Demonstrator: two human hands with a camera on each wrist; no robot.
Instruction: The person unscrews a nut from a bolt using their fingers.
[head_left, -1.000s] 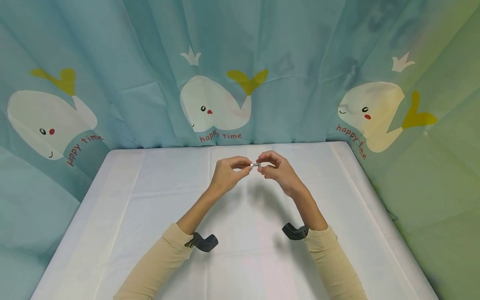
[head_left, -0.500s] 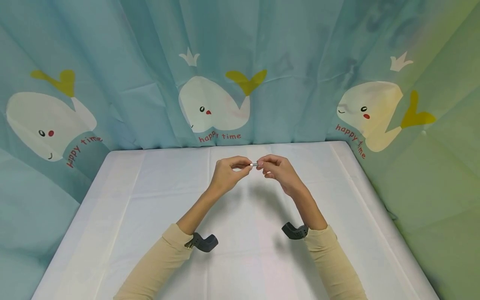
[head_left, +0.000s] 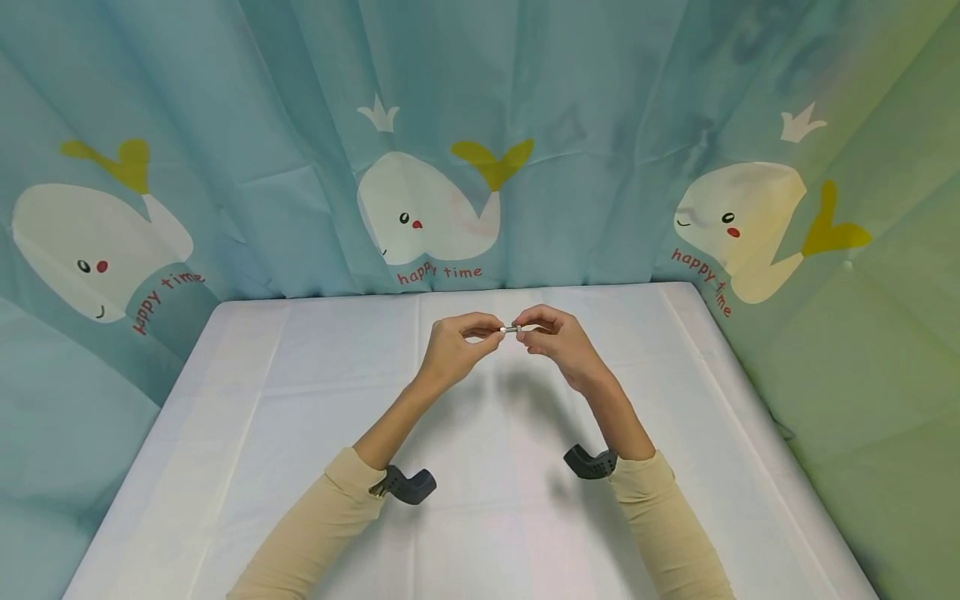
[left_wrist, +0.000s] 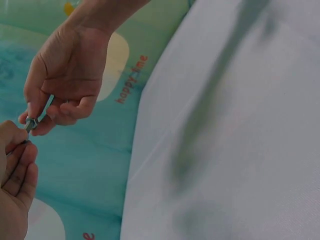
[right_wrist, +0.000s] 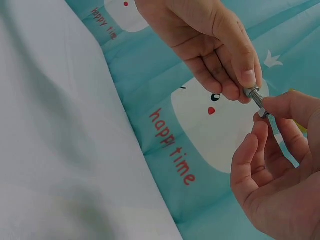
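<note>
From the head view I see a white cloth-covered table under both forearms, backed by a teal curtain printed with white whales. Above the table's far half my left hand and right hand meet in the air, fingertips nearly touching. Between them lies a small silver threaded metal bolt, its long axis running level from one set of fingertips to the other, so each hand stands at one end and neither is clearly the nearer. The left hand's thumb and forefinger are curled in a pinch on the bolt's head end; the right hand's fingers are curled round the shank end. The right wrist view shows what the head view cannot: the threads on the bolt, and a small silver nut pinched between the right thumb and forefinger on the shank. The left wrist view shows the shank passing on behind the right hand's curled fingers.
</note>
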